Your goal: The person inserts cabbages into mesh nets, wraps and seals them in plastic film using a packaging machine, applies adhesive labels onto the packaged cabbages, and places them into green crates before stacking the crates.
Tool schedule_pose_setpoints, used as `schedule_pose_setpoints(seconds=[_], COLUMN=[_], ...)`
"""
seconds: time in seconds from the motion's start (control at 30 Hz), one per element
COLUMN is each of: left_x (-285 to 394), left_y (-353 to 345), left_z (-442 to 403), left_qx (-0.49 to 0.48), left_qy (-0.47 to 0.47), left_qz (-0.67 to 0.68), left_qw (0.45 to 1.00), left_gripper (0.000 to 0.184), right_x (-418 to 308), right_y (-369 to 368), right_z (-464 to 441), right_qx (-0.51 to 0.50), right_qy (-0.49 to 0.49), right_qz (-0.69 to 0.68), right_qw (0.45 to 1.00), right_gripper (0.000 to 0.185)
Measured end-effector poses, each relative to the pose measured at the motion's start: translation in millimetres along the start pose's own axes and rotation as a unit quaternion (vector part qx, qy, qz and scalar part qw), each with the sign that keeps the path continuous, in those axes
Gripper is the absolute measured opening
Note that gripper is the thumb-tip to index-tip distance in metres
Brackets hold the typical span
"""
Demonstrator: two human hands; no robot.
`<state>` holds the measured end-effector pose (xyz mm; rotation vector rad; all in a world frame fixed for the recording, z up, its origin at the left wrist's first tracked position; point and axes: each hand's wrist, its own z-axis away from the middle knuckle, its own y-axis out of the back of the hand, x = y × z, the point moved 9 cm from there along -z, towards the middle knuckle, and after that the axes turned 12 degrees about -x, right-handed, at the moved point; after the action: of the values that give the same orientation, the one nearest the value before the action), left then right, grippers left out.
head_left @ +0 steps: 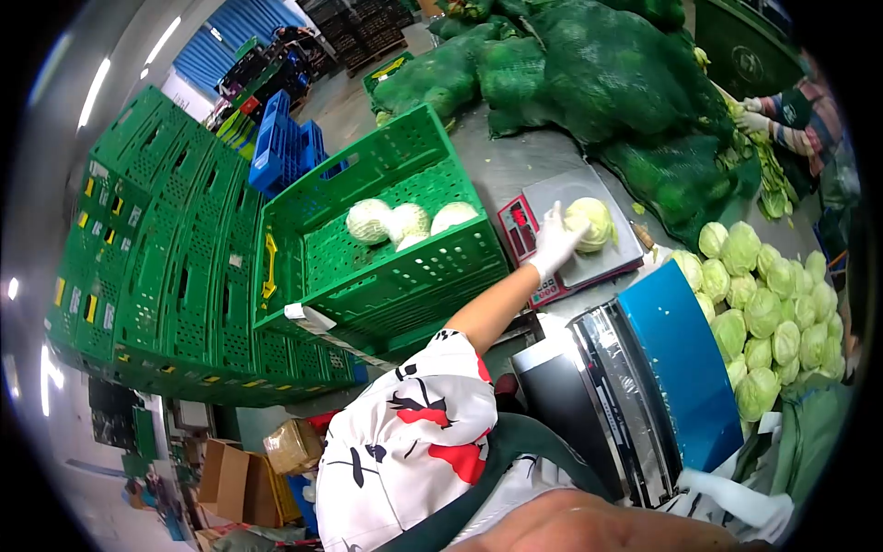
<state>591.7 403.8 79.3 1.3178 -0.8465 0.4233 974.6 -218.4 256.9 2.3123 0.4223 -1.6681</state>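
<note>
Cabbage (593, 224) is sitting on the metal plate of a digital scale (607, 267), red digits lit. The left hand (557, 241), white glove on, is cupped against its side; can't tell if that's a proper grip or just a touch. Right hand: honestly can't make out what it's doing. Beside the scale there's a green crate (395, 296) with a few pale cabbages in it, and on the other side a big cabbage pile (763, 308). Stuffed green mesh sacks (607, 74) lie beyond.
</note>
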Motion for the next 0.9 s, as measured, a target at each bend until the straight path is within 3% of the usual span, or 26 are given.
schedule_pose_setpoints(seconds=[0.07, 0.1, 0.13, 0.2, 0.3, 0.33, 0.37, 0.4, 0.47, 0.5, 0.53, 0.57, 0.6, 0.63, 0.67, 0.7, 0.73, 0.8, 0.87, 0.9], left_x=[71, 89, 110, 162, 184, 183, 175, 163, 138, 137, 133, 127, 122, 117, 111, 109, 108, 107, 95, 97], left_y=[27, 18, 5, 1, 3, 3, 13, 17, 18, 29, 32, 36, 36, 37, 36, 38, 41, 44, 42, 40], left_z=[54, 81, 110, 183, 243, 253, 249, 246, 239, 241, 244, 243, 242, 237, 237, 232, 227, 234, 241, 251], left_qx=[-0.072, -0.131, -0.194, -0.324, -0.407, -0.415, -0.396, -0.368, -0.383, -0.425, -0.468, -0.479, -0.489, -0.496, -0.501, -0.479, -0.456, -0.541, -0.588, -0.65], left_qy=[-0.104, -0.155, -0.204, -0.293, -0.333, -0.358, -0.298, -0.281, -0.268, -0.222, -0.172, -0.141, -0.112, -0.108, -0.044, -0.05, -0.055, -0.019, 0.043, 0.016], left_qz=[0.045, 0.146, 0.247, 0.254, 0.349, 0.354, 0.408, 0.443, 0.483, 0.511, 0.522, 0.54, 0.556, 0.576, 0.625, 0.646, 0.667, 0.703, 0.604, 0.541], left_qw=[0.991, 0.968, 0.927, 0.863, 0.776, 0.758, 0.767, 0.768, 0.741, 0.714, 0.691, 0.678, 0.662, 0.641, 0.597, 0.593, 0.587, 0.461, 0.537, 0.534], left_gripper=[0.082, 0.081, 0.08, 0.079, 0.067, 0.062, 0.051, 0.038, 0.026, 0.015, 0.012, 0.012, 0.011, 0.013, 0.015, 0.017, 0.018, 0.019, 0.023, 0.029], right_x=[-30, -32, -30, -22, -33, -43, -37, -5, -21, -13, -1, -1, -12, 9, 29, 46, 50, 14, 31, -16], right_y=[-50, -85, -124, -221, -321, -336, -341, -340, -353, -360, -372, -362, -363, -370, -375, -378, -388, -396, -385, -398], right_z=[13, 25, 42, 84, 134, 142, 149, 150, 152, 154, 160, 168, 176, 191, 209, 229, 246, 243, 205, 179], right_qx=[-0.047, -0.085, -0.128, -0.223, -0.236, -0.234, -0.198, -0.158, -0.225, -0.266, -0.31, -0.406, -0.455, -0.476, -0.377, -0.245, -0.326, -0.531, -0.559, -0.459], right_qy=[0.012, 0.004, -0.014, -0.053, -0.023, 0.111, 0.059, -0.008, -0.127, -0.11, -0.192, -0.121, -0.037, -0.181, -0.365, -0.487, -0.517, -0.418, -0.27, -0.182], right_qz=[0.027, 0.041, 0.053, 0.085, 0.037, 0.101, 0.093, 0.012, -0.082, -0.172, -0.455, -0.142, 0.187, -0.021, -0.331, -0.481, -0.498, -0.356, -0.362, -0.321], right_qw=[0.998, 0.996, 0.99, 0.97, 0.971, 0.961, 0.974, 0.987, 0.962, 0.942, 0.813, 0.895, 0.87, 0.86, 0.784, 0.687, 0.615, 0.645, 0.695, 0.808], right_gripper=[0.034, 0.033, 0.032, 0.03, 0.025, 0.024, 0.021, 0.016, 0.011, 0.011, 0.024, 0.029, 0.034, 0.037, 0.042, 0.047, 0.05, 0.048, 0.039, 0.043])
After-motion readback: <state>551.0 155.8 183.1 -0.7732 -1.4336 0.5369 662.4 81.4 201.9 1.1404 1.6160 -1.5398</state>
